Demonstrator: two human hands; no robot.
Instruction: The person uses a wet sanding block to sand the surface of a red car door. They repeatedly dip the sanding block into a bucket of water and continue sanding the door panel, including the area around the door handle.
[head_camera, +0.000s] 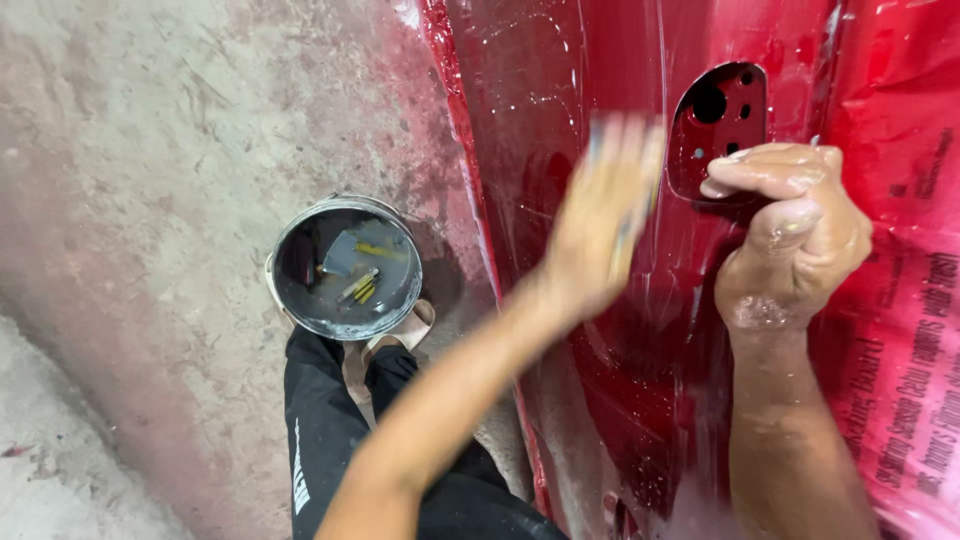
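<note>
A wet, glossy red car panel (590, 70) stands upright in front of me. My left hand (605, 215) is blurred by motion and lies flat against the panel, with what looks like a thin grey sheet (600, 130) under its fingers. My right hand (790, 235), wet and foamy, is curled with its fingers hooked over the lower edge of an oval recess (722, 115) in the panel, which has several holes in it.
A round metal bucket (290, 300) of murky water stands on the stained concrete floor (150, 150) to the left, with a scraper and yellow-handled tools in it. My black trouser leg (325, 430) is below it. Red printed plastic film (910, 300) covers the right side.
</note>
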